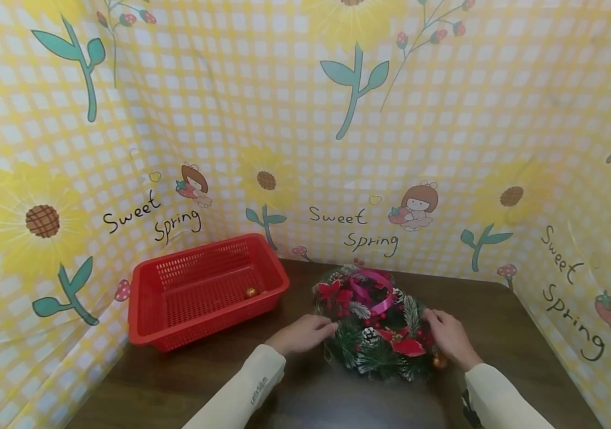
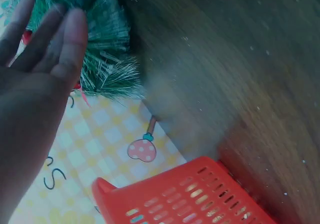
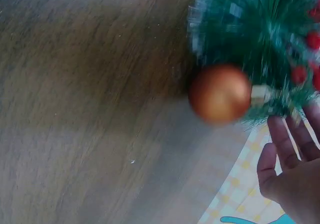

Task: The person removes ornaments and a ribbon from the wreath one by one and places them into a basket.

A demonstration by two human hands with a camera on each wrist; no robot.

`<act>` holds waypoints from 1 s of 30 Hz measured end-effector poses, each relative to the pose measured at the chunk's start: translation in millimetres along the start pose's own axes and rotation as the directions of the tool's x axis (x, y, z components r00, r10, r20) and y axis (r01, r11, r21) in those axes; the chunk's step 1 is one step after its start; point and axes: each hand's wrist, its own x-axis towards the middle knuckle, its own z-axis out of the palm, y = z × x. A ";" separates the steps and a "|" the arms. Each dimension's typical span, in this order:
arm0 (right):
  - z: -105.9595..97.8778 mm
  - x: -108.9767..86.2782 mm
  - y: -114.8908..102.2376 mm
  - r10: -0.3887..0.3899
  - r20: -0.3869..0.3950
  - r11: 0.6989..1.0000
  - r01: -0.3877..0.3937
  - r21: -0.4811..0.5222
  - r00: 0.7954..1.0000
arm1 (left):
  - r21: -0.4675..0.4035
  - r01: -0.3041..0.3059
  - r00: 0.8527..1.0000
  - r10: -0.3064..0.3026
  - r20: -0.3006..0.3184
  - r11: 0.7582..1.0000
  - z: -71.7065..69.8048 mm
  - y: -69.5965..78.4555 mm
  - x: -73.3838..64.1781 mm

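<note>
A Christmas wreath (image 1: 386,357) of green pine sprigs is between my two hands at the table's right half. It carries red poinsettias, frosted pinecones, red berries and a pink ribbon (image 1: 361,292). My left hand (image 1: 305,333) is at the wreath's left edge, its fingers fairly straight against the greenery in the left wrist view. At the right edge is my right hand (image 1: 450,336), with fingers extended by the sprigs in the right wrist view. An orange-gold bauble (image 3: 220,93) hangs from the wreath near that hand. Whether the wreath's underside touches the table is hidden.
On the left stands a red perforated plastic basket (image 1: 147,304), with a small gold bauble (image 1: 252,292) inside. The dark wooden table (image 1: 187,393) meets a yellow checked cloth (image 1: 284,119) at its back and sides.
</note>
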 end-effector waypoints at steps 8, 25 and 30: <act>3.8 1.4 -4.6 -0.008 0.035 0.990 0.003 0.142 0.999 | -0.081 0.182 0.970 -0.192 -0.147 0.980 -6.5 -7.8 -3.8; 5.6 11.7 -12.8 -0.106 0.060 0.992 0.110 -0.066 0.993 | -0.085 -0.052 0.999 0.052 0.003 0.995 0.6 6.6 -0.7; 12.4 12.2 -12.9 -0.082 0.116 0.992 0.092 -0.084 0.990 | -0.098 -0.009 1.000 0.012 0.024 0.995 1.0 5.7 -1.6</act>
